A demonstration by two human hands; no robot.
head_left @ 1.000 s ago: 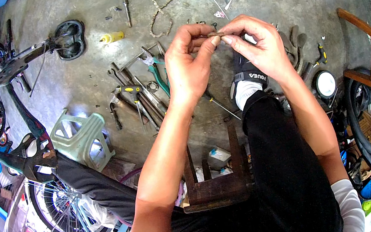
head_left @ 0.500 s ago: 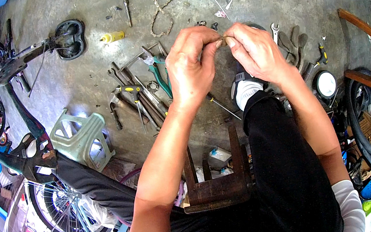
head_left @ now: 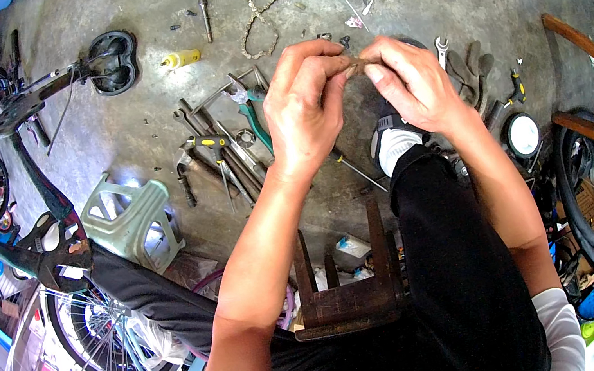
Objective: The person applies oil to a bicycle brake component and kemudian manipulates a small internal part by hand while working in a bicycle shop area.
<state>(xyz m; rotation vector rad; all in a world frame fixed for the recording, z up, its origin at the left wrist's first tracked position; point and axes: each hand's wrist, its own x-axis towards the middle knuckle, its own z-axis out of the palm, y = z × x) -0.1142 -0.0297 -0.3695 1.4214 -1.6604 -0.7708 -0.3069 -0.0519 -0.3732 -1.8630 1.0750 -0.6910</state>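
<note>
A small brown piece (head_left: 357,63), pinched at one o'clock in view

The left hand (head_left: 307,108) and right hand (head_left: 413,85) meet there, fingers closed on it (mostly hidden by them). Green-handled pliers (head_left: 253,122) lie at the left hand's nine o'clock, a yellow bottle (head_left: 182,58) at its ten; a spanner (head_left: 442,52) lies at the right hand's two.
</note>
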